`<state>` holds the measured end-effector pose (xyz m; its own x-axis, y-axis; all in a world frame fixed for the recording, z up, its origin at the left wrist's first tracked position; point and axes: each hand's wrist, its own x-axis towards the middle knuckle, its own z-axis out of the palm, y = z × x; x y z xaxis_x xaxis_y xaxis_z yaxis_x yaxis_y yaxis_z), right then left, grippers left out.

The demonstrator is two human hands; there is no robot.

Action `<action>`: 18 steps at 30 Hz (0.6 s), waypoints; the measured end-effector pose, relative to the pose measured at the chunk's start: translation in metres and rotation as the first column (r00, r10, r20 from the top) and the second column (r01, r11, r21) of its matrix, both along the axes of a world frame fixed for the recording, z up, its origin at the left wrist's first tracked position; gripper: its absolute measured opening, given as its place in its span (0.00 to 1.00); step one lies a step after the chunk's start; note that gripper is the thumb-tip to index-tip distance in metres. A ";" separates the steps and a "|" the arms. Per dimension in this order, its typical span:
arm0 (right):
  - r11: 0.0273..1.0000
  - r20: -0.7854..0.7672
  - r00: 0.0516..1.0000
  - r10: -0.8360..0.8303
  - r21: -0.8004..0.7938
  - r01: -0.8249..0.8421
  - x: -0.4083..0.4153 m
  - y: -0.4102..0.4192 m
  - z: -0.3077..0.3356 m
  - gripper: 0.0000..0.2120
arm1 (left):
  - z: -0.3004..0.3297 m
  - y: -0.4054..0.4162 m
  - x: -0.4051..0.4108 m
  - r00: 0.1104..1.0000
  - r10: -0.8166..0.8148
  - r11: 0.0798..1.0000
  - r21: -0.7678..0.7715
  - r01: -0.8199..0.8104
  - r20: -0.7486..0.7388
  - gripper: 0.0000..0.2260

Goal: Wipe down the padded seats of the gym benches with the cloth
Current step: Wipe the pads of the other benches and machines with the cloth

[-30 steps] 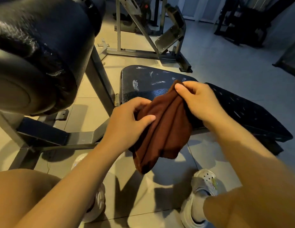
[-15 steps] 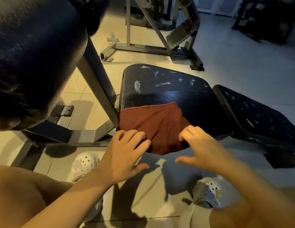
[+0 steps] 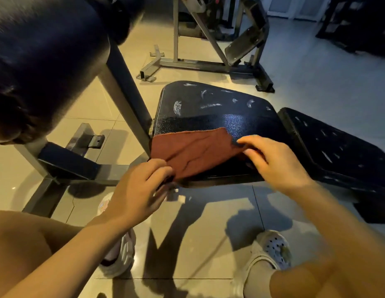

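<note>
A reddish-brown cloth [image 3: 193, 151] lies spread over the near left part of a black padded seat [image 3: 219, 108], which carries whitish scuff marks along its far side. My left hand [image 3: 135, 190] grips the cloth's near corner at the seat's front edge. On the other side, my right hand [image 3: 277, 162] pinches the cloth's right edge between fingers and thumb, slightly raised off the pad. A second black pad [image 3: 337, 151] adjoins the seat on the right.
A large black roller pad [image 3: 43, 61] looms at upper left on a slanted steel post [image 3: 127, 97]. Behind the seat stands another grey machine frame [image 3: 208, 63] on the tiled floor. My feet in white clogs [image 3: 273, 250] stand below the seat's front edge.
The cloth, held bunched above the seat a second ago, now lies spread on the pad. Both hands let go briefly, then took hold of its near corner and right edge.
</note>
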<state>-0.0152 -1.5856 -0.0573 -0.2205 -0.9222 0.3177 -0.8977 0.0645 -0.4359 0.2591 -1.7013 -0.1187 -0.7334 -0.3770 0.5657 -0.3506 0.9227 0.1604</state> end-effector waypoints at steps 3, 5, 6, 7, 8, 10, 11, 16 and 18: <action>0.994 -0.024 0.997 -0.079 -0.075 0.077 -0.005 0.002 0.017 0.05 | 0.019 0.002 0.004 0.979 0.178 0.976 0.142 -0.162 -0.101 0.12; 0.994 -0.169 0.980 -0.104 -0.064 0.094 -0.004 0.003 0.024 0.05 | 0.038 0.000 0.001 0.943 0.299 0.938 0.224 -0.264 -0.144 0.09; 0.993 -0.236 0.965 -0.113 -0.069 0.099 -0.003 0.002 0.027 0.07 | 0.049 -0.003 -0.003 0.927 0.339 0.919 0.267 -0.290 -0.159 0.07; 0.990 -0.274 0.953 -0.129 -0.089 0.108 -0.002 0.001 0.030 0.08 | 0.060 -0.008 -0.009 0.916 0.362 0.902 0.314 -0.296 -0.174 0.06; 0.986 -0.284 0.947 -0.152 -0.114 0.124 -0.001 0.000 0.035 0.09 | 0.071 -0.012 -0.016 0.907 0.376 0.885 0.364 -0.290 -0.191 0.05; 0.976 -0.229 0.952 -0.203 -0.123 0.179 -0.004 -0.003 0.045 0.09 | 0.095 -0.022 -0.036 0.897 0.389 0.853 0.450 -0.265 -0.208 0.04; 0.973 -0.188 0.956 -0.225 -0.101 0.209 -0.009 -0.003 0.051 0.09 | 0.107 -0.027 -0.047 0.907 0.374 0.846 0.472 -0.248 -0.195 0.04; 0.942 -0.065 0.940 -0.334 -0.001 0.335 -0.045 0.028 0.085 0.12 | 0.165 -0.040 -0.104 0.970 0.197 0.842 0.532 -0.095 -0.139 0.04; 0.918 -0.034 0.919 -0.394 -0.072 0.391 -0.056 0.048 0.099 0.11 | 0.185 -0.039 -0.120 0.968 0.106 0.798 0.600 0.054 -0.229 0.05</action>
